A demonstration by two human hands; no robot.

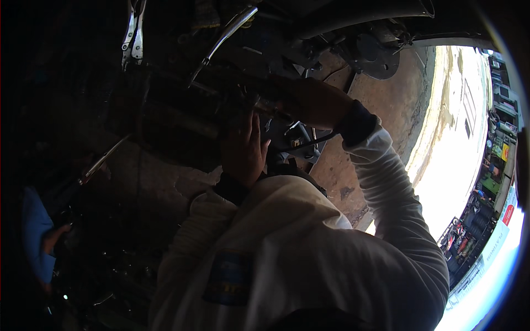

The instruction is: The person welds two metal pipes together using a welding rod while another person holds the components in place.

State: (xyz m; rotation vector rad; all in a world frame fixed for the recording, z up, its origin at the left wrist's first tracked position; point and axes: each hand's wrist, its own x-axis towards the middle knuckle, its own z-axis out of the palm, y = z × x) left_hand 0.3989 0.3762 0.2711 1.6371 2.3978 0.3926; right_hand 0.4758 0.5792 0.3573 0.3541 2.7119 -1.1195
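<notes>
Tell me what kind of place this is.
Most likely a vehicle repair workshop, seen from under a raised vehicle. Both hands, left hand and right hand, reach up into a dark greasy underbody; locking pliers hang overhead, and stacked tyres stand outside.

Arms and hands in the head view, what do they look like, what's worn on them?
Both arms wear long white sleeves ending in dark knit cuffs at the wrists. The left sleeve carries a blue rectangular patch with yellow marks. The left hand and right hand look bare, though the dim light hides detail.
</notes>
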